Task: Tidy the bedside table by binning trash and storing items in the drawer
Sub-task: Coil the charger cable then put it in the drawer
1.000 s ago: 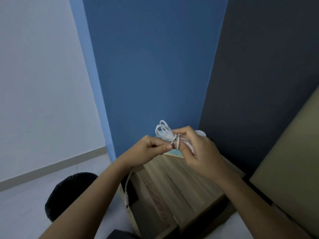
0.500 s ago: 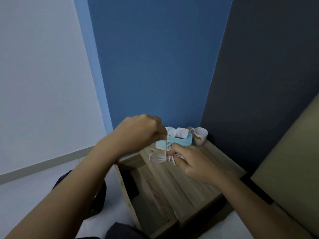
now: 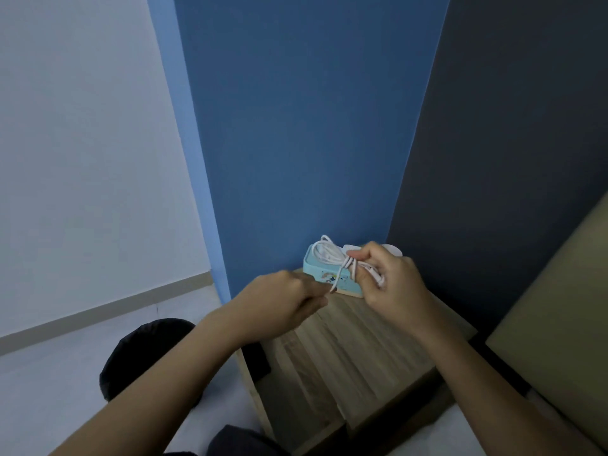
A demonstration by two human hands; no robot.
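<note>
Head view: I observe the right hand (image 3: pixel 391 284) raised above the wooden worktop (image 3: pixel 355 350), its fingers (image 3: pixel 360 255) closed around a bundled white cable (image 3: pixel 332 255). The cable's loops stand up to the left of that hand, in front of a light blue tissue box (image 3: pixel 320 274) at the worktop's back edge. The left hand (image 3: pixel 279 304) is closed, pinching the cable's loose end (image 3: pixel 333 288) between thumb and forefinger. Below it, the drawer (image 3: pixel 263 390) on the worktop's left side stands open. A dark bin (image 3: pixel 138 350) sits on the floor to the left.
</note>
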